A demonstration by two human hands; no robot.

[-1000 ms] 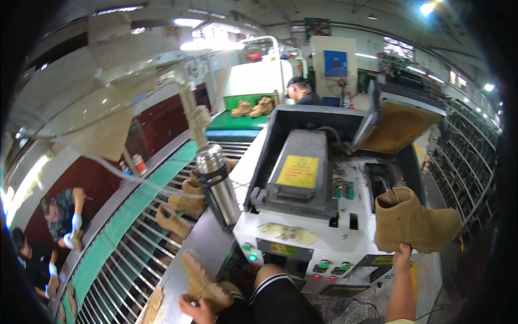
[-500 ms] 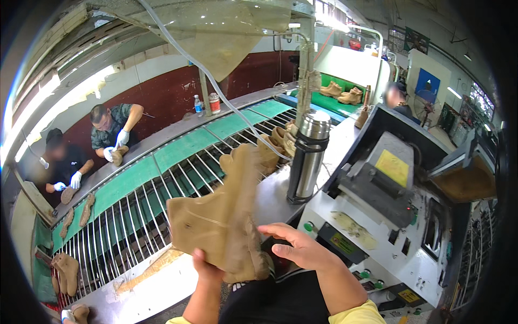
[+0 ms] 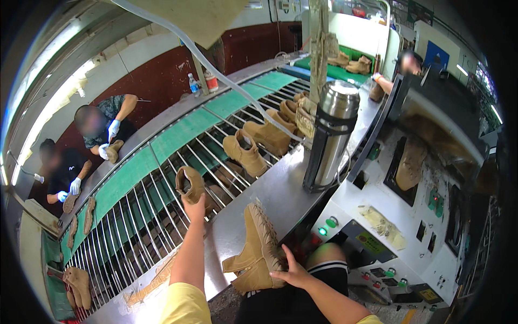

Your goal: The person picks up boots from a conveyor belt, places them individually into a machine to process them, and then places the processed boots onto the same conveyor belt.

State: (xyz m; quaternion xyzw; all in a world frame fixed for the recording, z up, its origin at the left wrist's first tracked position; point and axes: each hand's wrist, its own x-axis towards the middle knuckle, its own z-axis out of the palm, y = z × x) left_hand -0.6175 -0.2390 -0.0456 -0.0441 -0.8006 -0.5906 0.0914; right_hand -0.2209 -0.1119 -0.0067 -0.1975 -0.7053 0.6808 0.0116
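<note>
My right hand grips a tan ankle boot by its sole, with the thumb and fingers on the tread. This boot is tilted over the front ledge, toe up, its ridged sole toward the right. My left hand reaches out to a second tan boot on the bar rack and is closed on its lower end. Part of the left fingers is hidden behind that boot. Farther along the rack stand another tan boot and several more behind it.
A steel flask stands on the ledge beside a white machine with a raised lid and a sole-shaped piece inside. A hose hangs over the rack. Two gloved co-workers handle shoe parts across it; another person is far right.
My left hand has left the boot held by both hands and moved forward to another on the rack. The first boot is lower. The machine's labelled block has lifted, and a green light shows.
</note>
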